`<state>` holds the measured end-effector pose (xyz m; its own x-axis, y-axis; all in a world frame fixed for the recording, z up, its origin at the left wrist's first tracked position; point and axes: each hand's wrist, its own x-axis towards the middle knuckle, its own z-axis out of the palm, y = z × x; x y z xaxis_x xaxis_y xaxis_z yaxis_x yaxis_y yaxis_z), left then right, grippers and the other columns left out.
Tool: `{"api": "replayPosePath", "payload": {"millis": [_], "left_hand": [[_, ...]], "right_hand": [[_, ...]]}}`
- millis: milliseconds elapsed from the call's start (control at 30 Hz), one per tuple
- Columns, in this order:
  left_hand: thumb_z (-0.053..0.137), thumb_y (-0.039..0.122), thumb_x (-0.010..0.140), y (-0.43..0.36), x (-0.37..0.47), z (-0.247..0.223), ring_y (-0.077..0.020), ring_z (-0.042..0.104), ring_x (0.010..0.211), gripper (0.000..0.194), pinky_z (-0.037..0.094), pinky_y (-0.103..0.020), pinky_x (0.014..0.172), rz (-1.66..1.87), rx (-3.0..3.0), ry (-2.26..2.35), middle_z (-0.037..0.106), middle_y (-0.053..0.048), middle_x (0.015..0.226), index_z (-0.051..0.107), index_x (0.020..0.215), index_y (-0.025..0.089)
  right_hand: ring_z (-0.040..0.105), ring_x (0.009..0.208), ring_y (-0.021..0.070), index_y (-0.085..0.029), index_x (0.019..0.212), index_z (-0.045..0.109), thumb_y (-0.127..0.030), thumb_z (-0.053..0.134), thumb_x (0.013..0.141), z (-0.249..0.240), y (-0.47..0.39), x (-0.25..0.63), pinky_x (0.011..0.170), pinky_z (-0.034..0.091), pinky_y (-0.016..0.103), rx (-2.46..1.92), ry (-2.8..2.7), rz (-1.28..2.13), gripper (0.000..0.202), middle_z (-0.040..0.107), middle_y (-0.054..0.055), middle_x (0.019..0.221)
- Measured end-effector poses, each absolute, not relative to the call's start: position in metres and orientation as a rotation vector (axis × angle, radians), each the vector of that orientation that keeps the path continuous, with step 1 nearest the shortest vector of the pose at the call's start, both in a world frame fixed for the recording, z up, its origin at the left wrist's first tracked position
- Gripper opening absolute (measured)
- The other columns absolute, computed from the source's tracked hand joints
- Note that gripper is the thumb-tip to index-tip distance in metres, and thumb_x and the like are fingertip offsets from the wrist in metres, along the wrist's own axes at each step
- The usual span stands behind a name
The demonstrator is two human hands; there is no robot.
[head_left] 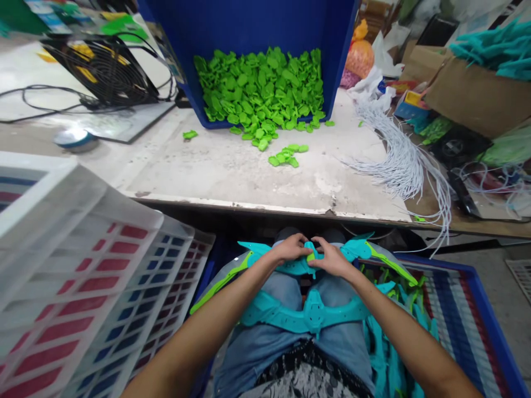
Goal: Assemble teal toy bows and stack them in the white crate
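Note:
Over my lap lies a turquoise plastic piece shaped like a toy bow [290, 267], with lime-green strips along its outer arms. My left hand [293, 247] grips its middle from the left, fingers curled round the raised centre. On the other side my right hand [332, 260] is closed on the same centre, its thumb by a small green plastic piece [311, 257] seated there. A second turquoise toy bow [314, 312] rests across my thighs, nearer my body and touched by neither hand.
A tilted blue bin [249, 25] spills small green pieces [265, 88] onto the white tabletop [232, 179]. White cords [394, 149] hang over its right edge. A white basket [103, 265] stands left; a blue-rimmed crate [468, 309] with turquoise parts is right. A black fan [103, 69] sits back left.

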<state>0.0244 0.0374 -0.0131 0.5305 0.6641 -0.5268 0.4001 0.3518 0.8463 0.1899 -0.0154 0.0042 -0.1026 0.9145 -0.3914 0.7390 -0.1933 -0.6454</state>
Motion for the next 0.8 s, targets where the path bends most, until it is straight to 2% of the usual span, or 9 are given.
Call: {"api": "replayPosePath", "payload": {"millis": [133, 233, 367, 400, 467, 567, 667, 800], "left_hand": [[0.064, 0.022, 0.072, 0.033, 0.027, -0.012, -0.0094, 0.046, 0.055, 0.027, 0.034, -0.020, 0.049, 0.252, 1.270, 1.118, 0.049, 0.007, 0.063, 0.052, 0.095, 0.016], [0.064, 0.021, 0.072, 0.034, 0.024, -0.011, -0.0109, 0.051, 0.058, 0.025, 0.037, -0.021, 0.051, 0.254, 1.299, 1.141, 0.052, 0.006, 0.063, 0.054, 0.094, 0.015], [0.066, 0.026, 0.073, 0.036, 0.022, -0.009, -0.0165, 0.059, 0.070, 0.027, 0.044, -0.024, 0.059, 0.243, 1.357, 1.158, 0.061, 0.000, 0.071, 0.059, 0.096, 0.014], [0.065, 0.027, 0.074, 0.036, 0.023, -0.008, -0.0187, 0.061, 0.076, 0.029, 0.047, -0.026, 0.064, 0.246, 1.379, 1.158, 0.065, -0.002, 0.078, 0.060, 0.098, 0.013], [0.065, 0.027, 0.074, 0.032, 0.025, -0.005, -0.0234, 0.062, 0.094, 0.035, 0.048, -0.032, 0.081, 0.269, 1.431, 1.165, 0.067, -0.008, 0.100, 0.060, 0.106, 0.013], [0.062, 0.025, 0.077, 0.020, 0.025, 0.001, -0.0268, 0.054, 0.116, 0.041, 0.040, -0.037, 0.101, 0.391, 1.590, 1.205, 0.060, -0.013, 0.124, 0.057, 0.117, 0.015], [0.055, 0.026, 0.082, 0.003, 0.015, 0.006, -0.0265, 0.054, 0.116, 0.036, 0.040, -0.038, 0.103, 0.566, 1.741, 1.220, 0.061, -0.014, 0.122, 0.058, 0.116, 0.015], [0.051, 0.032, 0.085, -0.019, -0.012, 0.014, -0.0257, 0.059, 0.107, 0.029, 0.046, -0.037, 0.095, 0.678, 1.732, 1.223, 0.066, -0.013, 0.111, 0.063, 0.106, 0.017]], "right_hand": [[0.065, 0.096, 0.0247, -0.025, 0.135, 0.048, -0.033, 0.076, 0.067, 0.012, -0.009, 0.187, 0.078, 0.048, 0.032, -2.024, -1.962, 1.188, 0.074, 0.069, 0.007, 0.105], [0.065, 0.098, 0.0256, -0.024, 0.134, 0.051, -0.038, 0.074, 0.070, 0.026, -0.010, 0.185, 0.076, 0.046, 0.029, -2.028, -2.159, 1.077, 0.069, 0.070, 0.008, 0.105], [0.066, 0.084, 0.0226, -0.024, 0.097, 0.071, -0.035, 0.057, 0.086, 0.066, 0.024, 0.175, 0.070, 0.044, 0.028, -1.876, -2.435, 0.717, 0.021, 0.073, 0.006, 0.087], [0.066, 0.084, 0.0215, -0.024, 0.092, 0.072, -0.032, 0.051, 0.090, 0.076, 0.043, 0.170, 0.072, 0.044, 0.028, -1.823, -2.387, 0.567, 0.022, 0.073, 0.005, 0.087], [0.062, 0.092, 0.0224, -0.021, 0.096, 0.070, -0.025, 0.045, 0.093, 0.092, 0.091, 0.158, 0.081, 0.045, 0.031, -1.747, -2.227, 0.253, 0.026, 0.071, 0.007, 0.096], [0.053, 0.107, 0.0280, -0.014, 0.109, 0.066, -0.024, 0.051, 0.090, 0.099, 0.161, 0.140, 0.092, 0.041, 0.038, -1.781, -2.167, 0.031, 0.026, 0.065, 0.014, 0.114], [0.051, 0.109, 0.0301, -0.010, 0.107, 0.066, -0.021, 0.048, 0.091, 0.097, 0.194, 0.130, 0.091, 0.040, 0.039, -1.873, -2.246, 0.029, 0.027, 0.063, 0.018, 0.116], [0.058, 0.097, 0.0254, -0.012, 0.100, 0.068, -0.015, 0.042, 0.091, 0.103, 0.183, 0.152, 0.081, 0.042, 0.033, -1.899, -2.295, 0.086, 0.028, 0.068, 0.015, 0.103]]}}
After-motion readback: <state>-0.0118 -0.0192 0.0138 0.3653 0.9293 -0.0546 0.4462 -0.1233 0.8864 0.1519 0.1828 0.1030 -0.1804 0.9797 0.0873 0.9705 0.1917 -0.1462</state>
